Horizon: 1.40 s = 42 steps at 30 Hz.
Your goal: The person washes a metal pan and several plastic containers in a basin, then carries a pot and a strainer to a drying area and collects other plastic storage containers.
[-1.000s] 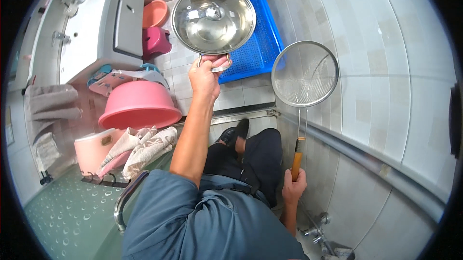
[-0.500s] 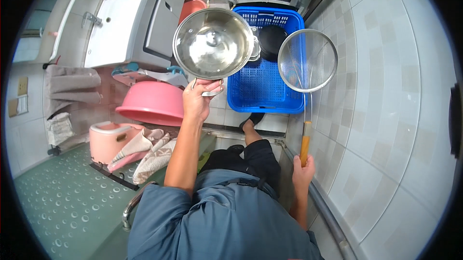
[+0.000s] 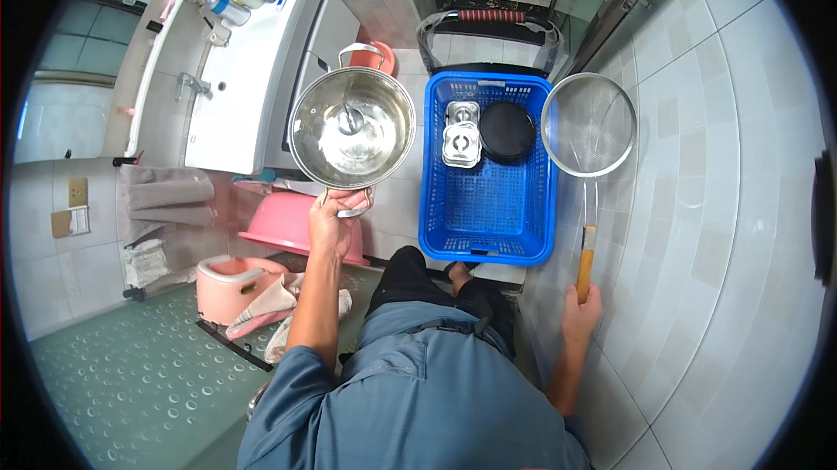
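Steel pot [image 3: 364, 144] was upper left of centre, left hand [image 3: 334, 221] gripping its handle; right hand [image 3: 581, 313] grasped the sieve [image 3: 590, 125], right of frame. Carrying step, I judged; next move called for steady grips.

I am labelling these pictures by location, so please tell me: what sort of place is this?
Most likely a bathroom: there is a white washbasin with a metal tap, a grey towel hangs on the left, and the wall is tiled.
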Each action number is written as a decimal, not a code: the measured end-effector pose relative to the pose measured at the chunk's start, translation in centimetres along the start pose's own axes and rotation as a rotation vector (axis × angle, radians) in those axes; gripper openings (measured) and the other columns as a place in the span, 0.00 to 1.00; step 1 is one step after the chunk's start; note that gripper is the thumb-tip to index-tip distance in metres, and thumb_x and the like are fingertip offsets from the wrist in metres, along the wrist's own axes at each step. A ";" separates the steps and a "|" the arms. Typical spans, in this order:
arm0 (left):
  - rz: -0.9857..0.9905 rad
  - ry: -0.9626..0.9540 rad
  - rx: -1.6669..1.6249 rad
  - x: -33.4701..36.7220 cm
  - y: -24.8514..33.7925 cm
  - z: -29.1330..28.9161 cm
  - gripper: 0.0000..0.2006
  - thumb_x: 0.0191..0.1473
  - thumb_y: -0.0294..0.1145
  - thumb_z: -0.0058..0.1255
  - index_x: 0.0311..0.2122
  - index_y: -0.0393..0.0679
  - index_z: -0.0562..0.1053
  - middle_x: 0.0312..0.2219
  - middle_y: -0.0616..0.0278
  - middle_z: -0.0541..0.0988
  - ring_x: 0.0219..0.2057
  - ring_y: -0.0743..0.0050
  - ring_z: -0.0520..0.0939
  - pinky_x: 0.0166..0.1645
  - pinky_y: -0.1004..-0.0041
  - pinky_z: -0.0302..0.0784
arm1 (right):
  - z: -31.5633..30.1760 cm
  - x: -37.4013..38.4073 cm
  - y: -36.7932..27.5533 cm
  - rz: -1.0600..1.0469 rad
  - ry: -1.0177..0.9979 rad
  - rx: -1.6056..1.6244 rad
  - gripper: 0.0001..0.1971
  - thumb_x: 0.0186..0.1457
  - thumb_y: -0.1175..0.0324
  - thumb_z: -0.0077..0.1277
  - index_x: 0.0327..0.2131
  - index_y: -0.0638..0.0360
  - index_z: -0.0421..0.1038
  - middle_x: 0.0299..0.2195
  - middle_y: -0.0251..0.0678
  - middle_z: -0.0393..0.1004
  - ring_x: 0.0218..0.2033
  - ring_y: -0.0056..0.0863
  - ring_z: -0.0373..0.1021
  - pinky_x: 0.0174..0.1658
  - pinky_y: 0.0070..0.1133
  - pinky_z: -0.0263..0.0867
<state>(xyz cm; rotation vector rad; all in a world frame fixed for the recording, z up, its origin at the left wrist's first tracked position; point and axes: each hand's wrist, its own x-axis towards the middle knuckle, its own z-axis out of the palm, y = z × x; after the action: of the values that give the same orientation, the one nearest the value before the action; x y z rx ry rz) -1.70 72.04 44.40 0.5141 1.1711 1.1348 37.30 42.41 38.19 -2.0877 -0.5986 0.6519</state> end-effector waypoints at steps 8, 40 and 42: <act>-0.026 -0.033 0.010 4.6 3.9 2.6 0.19 0.42 0.12 0.34 0.43 0.20 0.66 0.39 0.36 0.77 0.42 0.40 0.83 0.48 0.53 0.84 | 2.6 3.7 -1.5 -0.021 0.042 -0.024 0.08 0.54 0.72 0.57 0.35 0.66 0.71 0.23 0.32 0.70 0.25 0.19 0.66 0.31 0.22 0.64; -0.216 -0.313 0.106 35.9 16.5 7.5 0.15 0.45 0.10 0.33 0.39 0.24 0.69 0.37 0.37 0.78 0.41 0.43 0.84 0.46 0.54 0.86 | 27.2 7.8 -24.8 0.116 0.108 0.104 0.06 0.56 0.76 0.55 0.37 0.64 0.71 0.26 0.23 0.67 0.27 0.11 0.61 0.31 0.13 0.59; -0.237 -0.344 0.131 37.9 16.4 8.6 0.15 0.45 0.10 0.33 0.39 0.24 0.69 0.36 0.37 0.78 0.41 0.43 0.84 0.46 0.54 0.86 | 28.1 8.1 -24.2 0.116 0.158 0.067 0.08 0.54 0.74 0.58 0.36 0.65 0.72 0.24 0.26 0.67 0.25 0.13 0.61 0.30 0.17 0.61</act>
<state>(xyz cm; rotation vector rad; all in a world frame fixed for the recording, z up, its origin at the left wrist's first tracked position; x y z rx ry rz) -2.18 114.19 43.79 0.6254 0.9789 0.7352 21.16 76.54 42.24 -2.0987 -0.3649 0.5577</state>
